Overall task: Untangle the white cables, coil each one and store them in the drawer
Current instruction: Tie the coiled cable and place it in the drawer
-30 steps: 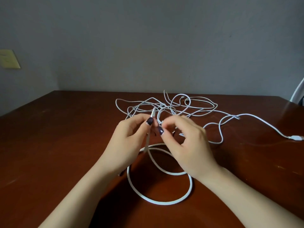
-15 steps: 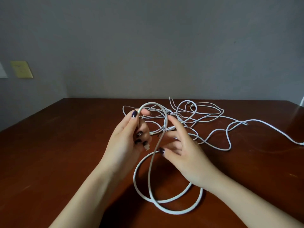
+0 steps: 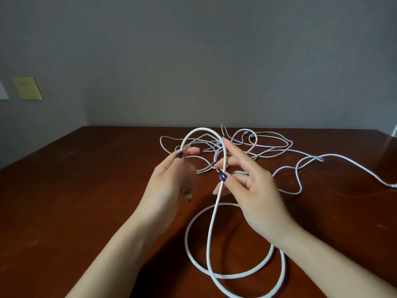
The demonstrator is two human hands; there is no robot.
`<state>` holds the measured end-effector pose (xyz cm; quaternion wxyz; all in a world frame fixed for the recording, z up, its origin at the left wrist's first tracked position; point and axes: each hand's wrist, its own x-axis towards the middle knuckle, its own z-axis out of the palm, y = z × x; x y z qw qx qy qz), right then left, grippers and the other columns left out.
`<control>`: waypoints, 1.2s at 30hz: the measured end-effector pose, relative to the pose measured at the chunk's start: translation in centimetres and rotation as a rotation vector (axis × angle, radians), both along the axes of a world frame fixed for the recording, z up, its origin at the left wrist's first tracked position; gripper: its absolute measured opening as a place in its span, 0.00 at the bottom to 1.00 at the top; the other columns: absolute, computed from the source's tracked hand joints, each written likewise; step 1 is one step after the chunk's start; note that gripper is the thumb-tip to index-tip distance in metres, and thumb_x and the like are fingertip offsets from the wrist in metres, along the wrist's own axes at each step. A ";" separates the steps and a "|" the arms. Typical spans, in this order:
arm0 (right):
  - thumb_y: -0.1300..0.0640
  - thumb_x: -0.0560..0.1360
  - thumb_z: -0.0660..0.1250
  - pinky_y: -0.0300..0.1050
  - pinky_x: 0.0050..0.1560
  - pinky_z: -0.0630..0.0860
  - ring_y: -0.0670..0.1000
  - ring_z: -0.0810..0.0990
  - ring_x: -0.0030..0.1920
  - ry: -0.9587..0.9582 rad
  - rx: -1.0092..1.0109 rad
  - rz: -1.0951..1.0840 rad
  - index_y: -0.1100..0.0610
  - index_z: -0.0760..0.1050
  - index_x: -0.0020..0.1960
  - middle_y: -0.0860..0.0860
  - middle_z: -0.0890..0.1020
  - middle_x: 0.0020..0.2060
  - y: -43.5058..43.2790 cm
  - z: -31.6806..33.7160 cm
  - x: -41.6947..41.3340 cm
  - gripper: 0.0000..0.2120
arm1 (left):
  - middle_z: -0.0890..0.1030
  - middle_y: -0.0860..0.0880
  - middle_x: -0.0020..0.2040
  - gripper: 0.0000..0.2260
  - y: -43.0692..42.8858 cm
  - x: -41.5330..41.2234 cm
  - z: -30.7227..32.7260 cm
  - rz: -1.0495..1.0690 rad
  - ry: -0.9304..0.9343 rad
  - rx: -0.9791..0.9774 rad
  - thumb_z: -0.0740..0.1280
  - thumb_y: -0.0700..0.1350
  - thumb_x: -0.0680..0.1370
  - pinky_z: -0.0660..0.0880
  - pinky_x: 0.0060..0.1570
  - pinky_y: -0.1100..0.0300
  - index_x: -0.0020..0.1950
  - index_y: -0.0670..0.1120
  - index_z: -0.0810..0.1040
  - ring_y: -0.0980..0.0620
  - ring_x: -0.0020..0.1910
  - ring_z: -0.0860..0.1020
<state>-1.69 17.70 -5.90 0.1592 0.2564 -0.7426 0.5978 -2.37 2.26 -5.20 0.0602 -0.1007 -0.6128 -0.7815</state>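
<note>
The left hand [image 3: 169, 183] gripped the cable [image 3: 202, 128] near its plug end, thumb on top, the lower fingers blurred. The right hand [image 3: 251, 188] was just beside it and pinched the same cable lightly between thumb and forefinger, with the other fingers spread. Between the hands the cable arched up, then dropped past the right thumb into two slack loops on the table [image 3: 86, 190], close to the person. The tangle [image 3: 264, 145] of thinner cables lay behind the hands, and I could not tell whether the held cable was free of it. No drawer showed. To coil well, the left hand needed to anchor the end while the right fed even loops, sliding along rather than tugging, rolling out twist, and pausing if the tangle dragged.
</note>
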 end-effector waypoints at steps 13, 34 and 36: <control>0.70 0.75 0.66 0.41 0.44 0.81 0.49 0.85 0.39 0.056 -0.361 -0.229 0.50 0.80 0.49 0.50 0.86 0.38 0.6 0.2 -0.6 0.15 | 0.75 0.50 0.31 0.19 1.0 0.2 -0.9 0.163 0.194 -0.414 0.51 0.47 0.84 0.63 0.33 0.60 0.66 0.72 0.64 0.58 0.28 0.68; 0.63 0.71 0.72 0.27 0.40 0.71 0.39 0.80 0.38 0.136 -0.073 -0.355 0.48 0.82 0.43 0.50 0.81 0.39 0.6 0.2 -0.3 0.09 | 0.76 0.60 0.28 0.15 2.5 2.1 0.3 -0.069 0.165 -0.495 0.53 0.43 0.83 0.62 0.25 0.75 0.53 0.49 0.80 0.62 0.23 0.68; 0.63 0.71 0.72 0.27 0.41 0.71 0.39 0.80 0.38 0.127 -0.061 -0.337 0.51 0.82 0.43 0.51 0.82 0.37 0.5 0.2 -0.3 0.08 | 0.74 0.61 0.25 0.15 2.5 2.2 0.5 -0.053 0.172 -0.493 0.53 0.42 0.83 0.63 0.25 0.74 0.52 0.46 0.80 0.63 0.23 0.70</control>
